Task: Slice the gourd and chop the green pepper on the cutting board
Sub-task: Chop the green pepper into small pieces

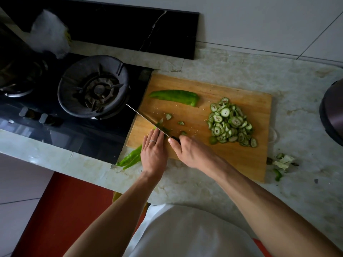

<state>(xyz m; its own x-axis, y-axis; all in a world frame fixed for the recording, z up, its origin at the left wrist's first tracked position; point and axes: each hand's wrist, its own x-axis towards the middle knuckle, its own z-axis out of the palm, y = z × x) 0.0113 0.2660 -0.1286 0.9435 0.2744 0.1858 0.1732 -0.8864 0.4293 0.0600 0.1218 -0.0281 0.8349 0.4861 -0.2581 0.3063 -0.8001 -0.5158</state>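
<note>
Pepper (131, 158) is being chopped: left hand (154, 153) is pressing it flat-fingered, right hand (187, 151) is clenching knife (146, 119); fingertips should be staying behind the blade.

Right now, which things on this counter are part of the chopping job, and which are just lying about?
In the job: cutting board, knife, pepper being cut, second pepper, gourd slices, left hand, right hand.

Lying about: scraps, gas burner, plastic bag, dark pot.
</note>
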